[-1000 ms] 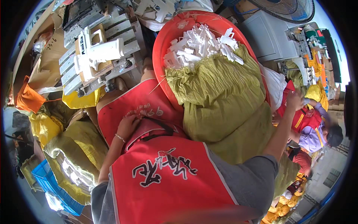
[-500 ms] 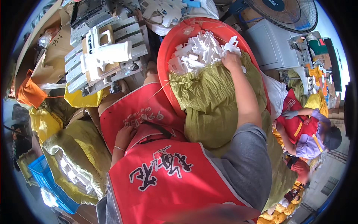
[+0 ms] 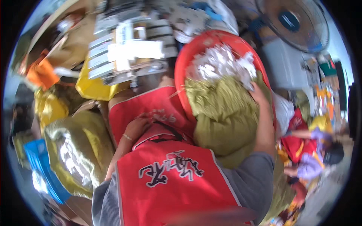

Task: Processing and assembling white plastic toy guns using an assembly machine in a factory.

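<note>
My right hand (image 3: 258,93) is at the right side of a red oval tub (image 3: 181,71). Its fingers are closed on a white plastic part (image 3: 247,71), blurred by motion. More white plastic parts (image 3: 215,62) are heaped in the tub, behind an olive woven sack (image 3: 222,109) draped over its near side. My left hand (image 3: 136,129) lies on the red apron (image 3: 162,162) over my lap, fingers loosely laid out, holding nothing. A white plastic toy gun (image 3: 135,49) lies on a slatted metal stand (image 3: 102,58) at the upper left.
An olive sack of white parts (image 3: 77,154) and a blue crate (image 3: 43,169) stand at the left. Cardboard (image 3: 77,37) and yellow bags (image 3: 90,83) lie farther back. A fan (image 3: 290,22) stands at the far right, with a co-worker in purple (image 3: 309,162) below it.
My right hand has drawn back toward me from the heap, with a white part in its fingers. The whole view has shifted and blurred. My left hand stays on my lap.
</note>
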Action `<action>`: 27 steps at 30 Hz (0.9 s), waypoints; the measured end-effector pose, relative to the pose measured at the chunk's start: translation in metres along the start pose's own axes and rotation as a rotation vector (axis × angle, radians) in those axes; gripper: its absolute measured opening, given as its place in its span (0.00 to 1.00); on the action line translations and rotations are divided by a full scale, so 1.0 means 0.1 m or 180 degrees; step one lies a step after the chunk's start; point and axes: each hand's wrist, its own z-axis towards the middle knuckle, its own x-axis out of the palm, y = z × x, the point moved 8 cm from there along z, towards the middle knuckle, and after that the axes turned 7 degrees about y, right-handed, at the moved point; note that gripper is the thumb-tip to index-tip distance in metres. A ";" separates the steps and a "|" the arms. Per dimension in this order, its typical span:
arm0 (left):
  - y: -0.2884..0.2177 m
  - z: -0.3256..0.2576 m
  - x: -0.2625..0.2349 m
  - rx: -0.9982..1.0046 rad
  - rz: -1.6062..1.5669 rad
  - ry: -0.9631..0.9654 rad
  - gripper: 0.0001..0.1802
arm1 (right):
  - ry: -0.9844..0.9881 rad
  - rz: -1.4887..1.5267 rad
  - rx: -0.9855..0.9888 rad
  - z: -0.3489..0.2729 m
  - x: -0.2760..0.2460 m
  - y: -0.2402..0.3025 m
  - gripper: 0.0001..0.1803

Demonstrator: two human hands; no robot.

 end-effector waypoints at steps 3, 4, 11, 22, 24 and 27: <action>-0.12 -0.08 -0.30 0.0066 -0.0193 -0.0337 0.11 | -0.0562 0.1606 0.0092 -0.08 -0.19 0.38 0.26; -0.23 -0.12 -0.44 0.0245 -0.0321 -0.0477 0.10 | -0.0678 0.1890 -0.0054 -0.10 -0.28 0.46 0.24; -0.47 -0.49 -1.22 0.0371 -0.0195 -0.1598 0.06 | -0.0610 0.3326 -0.1700 -0.55 -0.60 2.22 0.26; -1.04 -0.43 -3.03 0.1056 0.0675 -0.3148 0.17 | 0.0225 0.4390 -0.3054 -1.15 -0.52 3.81 0.25; -0.99 -0.26 -3.08 0.1164 0.0760 -0.2986 0.18 | 0.0199 0.4372 -0.3010 -1.12 -0.49 3.90 0.23; -0.92 -0.04 -3.03 0.1232 0.0407 -0.2269 0.18 | -0.0126 0.4192 -0.2912 -1.06 -0.46 3.94 0.22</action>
